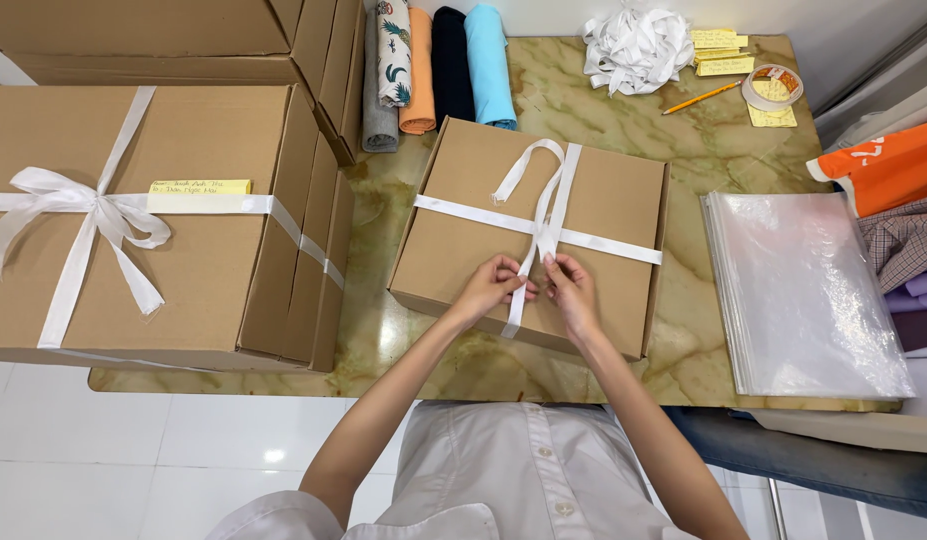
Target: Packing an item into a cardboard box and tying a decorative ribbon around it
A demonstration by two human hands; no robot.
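A flat brown cardboard box [473, 210] lies on the marble table [683, 130], wrapped crosswise with white ribbon [548, 215]. A loose ribbon loop rests on the box's far half. My left hand [493, 285] and my right hand [571, 290] meet at the box's near edge. Both pinch the ribbon strand that runs down over that edge, fingertips almost touching each other.
A larger brown box [213, 250] tied with a white bow and a yellow note stands at left, more boxes behind it. Rolled cloths [438, 60], a ribbon heap [635, 45], yellow notes, a pencil and a tape roll [773, 88] lie at the back. Clear plastic bags [808, 290] are stacked at right.
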